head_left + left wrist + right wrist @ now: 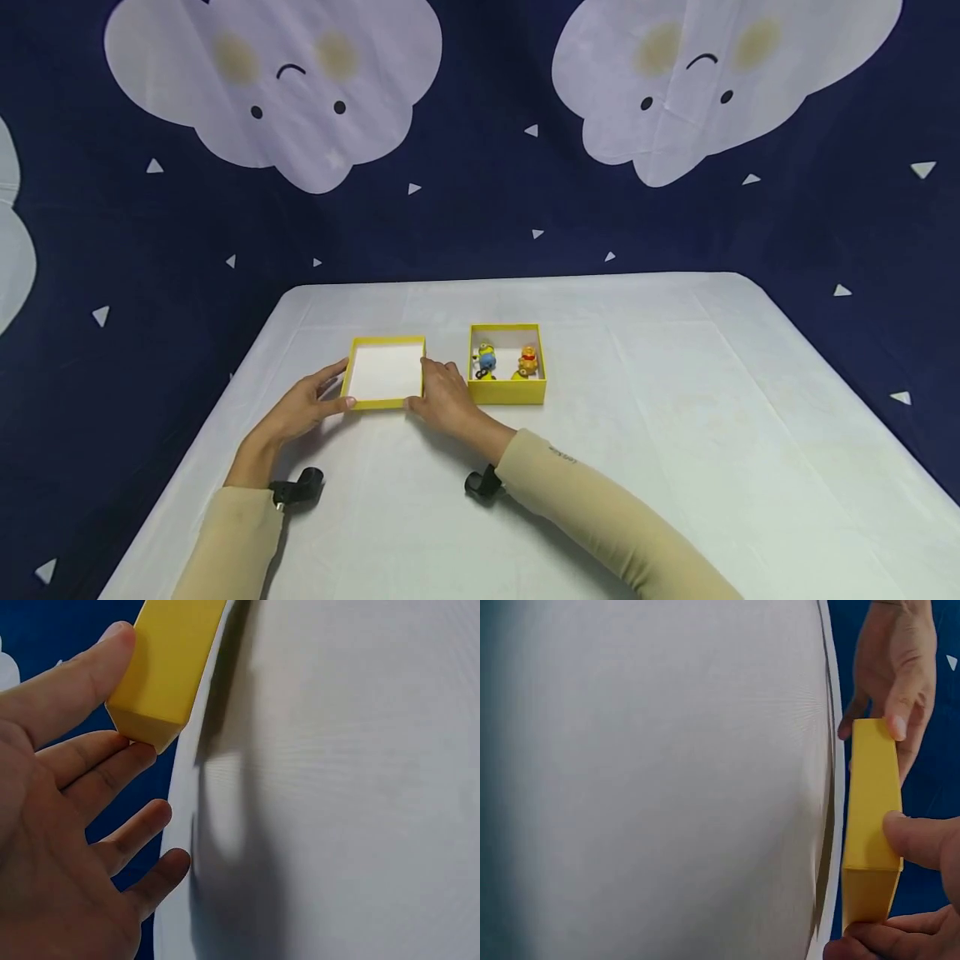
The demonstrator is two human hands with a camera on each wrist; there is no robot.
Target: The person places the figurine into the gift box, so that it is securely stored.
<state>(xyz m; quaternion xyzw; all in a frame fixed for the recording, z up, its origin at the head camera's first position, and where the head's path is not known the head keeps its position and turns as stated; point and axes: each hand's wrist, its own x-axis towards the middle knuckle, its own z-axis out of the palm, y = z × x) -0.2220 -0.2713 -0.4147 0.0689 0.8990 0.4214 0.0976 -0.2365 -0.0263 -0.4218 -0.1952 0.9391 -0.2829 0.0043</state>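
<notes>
A shallow yellow box lid (387,372), white inside, lies hollow side up between both hands. My left hand (302,407) grips its left side, thumb at the near corner and fingertips along the side wall. On the opposite side my right hand (446,398) holds the lid, with the thumb on the near wall and fingers at the right wall. In the left wrist view the yellow lid (166,667) is pinched by thumb and first fingers; the other fingers are free. Both hands flank the lid (871,802) in the right wrist view.
Right of the lid stands a yellow box (507,392) with small toy figures inside, among them a blue-and-yellow one (486,358) and an orange bear in red (528,360). A white cloth covers the table (675,417); behind hangs a dark blue curtain (480,208) with clouds.
</notes>
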